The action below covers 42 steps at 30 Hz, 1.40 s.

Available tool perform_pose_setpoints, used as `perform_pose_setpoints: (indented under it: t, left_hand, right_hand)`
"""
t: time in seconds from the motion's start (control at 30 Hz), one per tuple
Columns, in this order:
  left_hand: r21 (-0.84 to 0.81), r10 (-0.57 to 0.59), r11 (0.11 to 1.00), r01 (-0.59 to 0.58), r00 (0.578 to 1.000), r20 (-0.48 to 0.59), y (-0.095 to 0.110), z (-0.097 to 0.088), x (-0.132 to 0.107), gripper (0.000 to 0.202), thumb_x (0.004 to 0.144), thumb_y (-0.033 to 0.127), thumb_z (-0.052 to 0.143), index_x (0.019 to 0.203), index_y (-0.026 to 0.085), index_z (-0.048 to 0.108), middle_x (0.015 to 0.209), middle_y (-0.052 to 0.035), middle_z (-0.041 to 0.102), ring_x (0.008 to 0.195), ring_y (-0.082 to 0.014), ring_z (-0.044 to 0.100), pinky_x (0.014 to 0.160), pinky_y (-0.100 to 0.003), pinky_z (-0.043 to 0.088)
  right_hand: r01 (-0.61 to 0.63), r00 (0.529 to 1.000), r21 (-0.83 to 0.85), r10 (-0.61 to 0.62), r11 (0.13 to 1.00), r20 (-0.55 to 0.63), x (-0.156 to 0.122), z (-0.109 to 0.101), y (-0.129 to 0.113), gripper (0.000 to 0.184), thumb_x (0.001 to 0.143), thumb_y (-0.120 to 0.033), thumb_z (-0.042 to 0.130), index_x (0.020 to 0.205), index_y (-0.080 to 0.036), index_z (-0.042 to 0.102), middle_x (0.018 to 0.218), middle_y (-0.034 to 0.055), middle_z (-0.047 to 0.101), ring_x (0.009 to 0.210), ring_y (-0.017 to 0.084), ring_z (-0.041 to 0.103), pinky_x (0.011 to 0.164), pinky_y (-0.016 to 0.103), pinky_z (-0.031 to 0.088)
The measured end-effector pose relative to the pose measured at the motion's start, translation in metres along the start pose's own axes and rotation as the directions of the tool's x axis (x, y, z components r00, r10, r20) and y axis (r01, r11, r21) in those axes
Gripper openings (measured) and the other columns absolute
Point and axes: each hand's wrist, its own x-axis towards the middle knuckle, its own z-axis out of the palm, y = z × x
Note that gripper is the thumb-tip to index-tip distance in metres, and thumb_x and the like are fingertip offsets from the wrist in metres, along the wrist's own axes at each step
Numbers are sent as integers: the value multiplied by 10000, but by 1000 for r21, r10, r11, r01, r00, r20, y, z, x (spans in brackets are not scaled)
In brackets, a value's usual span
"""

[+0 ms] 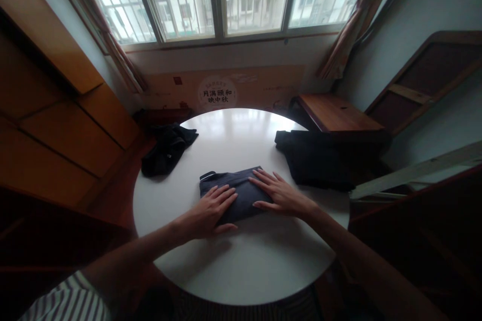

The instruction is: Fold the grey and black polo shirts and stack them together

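Nearest to you, at the lower left, you are wearing a striped sleeve, and your two forearms are reaching over the near edge of the white round table. Your left hand is resting on the left near part of a folded grey-blue cloth, with its fingers lying on the top and its thumb pointing toward the right. Your right hand is touching the right part of the same cloth, and its fingers are spreading a little and pointing toward the left. Both hands are lying palm down, released, with the fingers straightened; whether they are pressing, I cannot tell. The cloth is lying near the middle of the table, and at its far left end a dark band is sticking out. Farther away, a crumpled black cloth is lying over the left far edge of the table, while a flatter black garment is covering a part of the right edge. Beyond the right far edge, a brown wooden desk is standing. Beyond the far edge, a banner with Chinese characters is covering the wall below the window, and curtains are hanging at both sides.
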Motion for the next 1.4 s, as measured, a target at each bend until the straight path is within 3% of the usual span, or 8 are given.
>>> perform_pose_setpoints:
  t: [0.27, 0.57, 0.7, 0.83, 0.97, 1.13, 1.23, 1.4]
  left_hand:
    - [78, 38, 996, -32, 996, -79, -25, 6, -61, 586, 908, 149, 502, 1488, 191, 424, 1508, -151, 451, 1426, -313, 374, 1137, -524, 394]
    - [-231, -144, 971, 67, 931, -335, -31, 16, -47, 384, 950, 194, 474, 1331, 200, 519, 1256, -124, 659, 1189, -239, 624, 1030, -426, 503]
    - [-591, -473, 790, 161, 775, -420, -24, -26, -28, 367, 974, 328, 481, 1317, 199, 504, 987, -61, 702, 772, -158, 684, 654, -247, 557]
    - [-835, -642, 538, 113, 697, -319, -29, -67, -1, 485, 932, 472, 529, 1310, 170, 521, 804, -13, 665, 525, -89, 548, 451, -170, 407]
    - [-904, -647, 396, 163, 747, -149, -67, -50, 23, 644, 847, 586, 579, 1273, 105, 532, 717, -12, 647, 508, -110, 552, 480, -203, 425]
    - [-441, -590, 791, 425, 720, -364, -100, -9, 25, 343, 886, 415, 577, 1067, 136, 660, 901, -102, 712, 791, -232, 672, 744, -356, 531]
    - [-143, -372, 927, 346, 808, -457, -84, -8, 27, 215, 942, 282, 519, 1033, 171, 679, 1019, -107, 704, 947, -246, 662, 871, -385, 518]
    - [-86, -9, 996, -8, 979, -204, -24, -9, 53, 269, 997, 347, 494, 1136, 184, 658, 1054, -87, 688, 960, -212, 662, 856, -341, 534]
  right_hand:
    - [11, 1000, -27, -11, 1000, -11, -13, 6, 10, 1081, 750, -684, 683, 1556, -98, 265, 1585, 242, 260, 1468, 386, 242, 1159, 572, 270]
    - [214, 963, 59, -200, 975, -183, -22, 7, 14, 477, 832, -219, 599, 1305, -179, 547, 1307, 158, 618, 1284, 332, 522, 1108, 564, 348]
    - [27, 900, 308, 111, 951, -423, -27, -22, -14, 307, 885, -318, 581, 1175, -217, 562, 983, 95, 699, 855, 254, 678, 810, 410, 535]
    - [-92, 784, 713, 492, 695, -379, -16, -53, -38, 452, 868, -522, 602, 1204, -248, 474, 634, -32, 543, 483, 148, 505, 437, 264, 389]
    - [-134, 800, 874, 572, 467, -183, 8, -42, -20, 587, 822, -595, 621, 1241, -243, 408, 625, -61, 531, 473, 140, 503, 415, 234, 368]
    - [-236, 747, 584, 529, 777, -402, 17, -9, 20, 411, 831, -497, 600, 1071, -164, 580, 869, 89, 683, 765, 223, 645, 678, 345, 514]
    - [-250, 767, 463, 465, 851, -442, 8, -4, 29, 291, 886, -407, 513, 892, -159, 663, 852, 108, 705, 755, 220, 660, 700, 345, 512]
    - [-247, 838, 619, 485, 745, -250, 0, 2, 28, 258, 836, -373, 571, 833, -154, 709, 773, 84, 729, 700, 217, 689, 607, 298, 528]
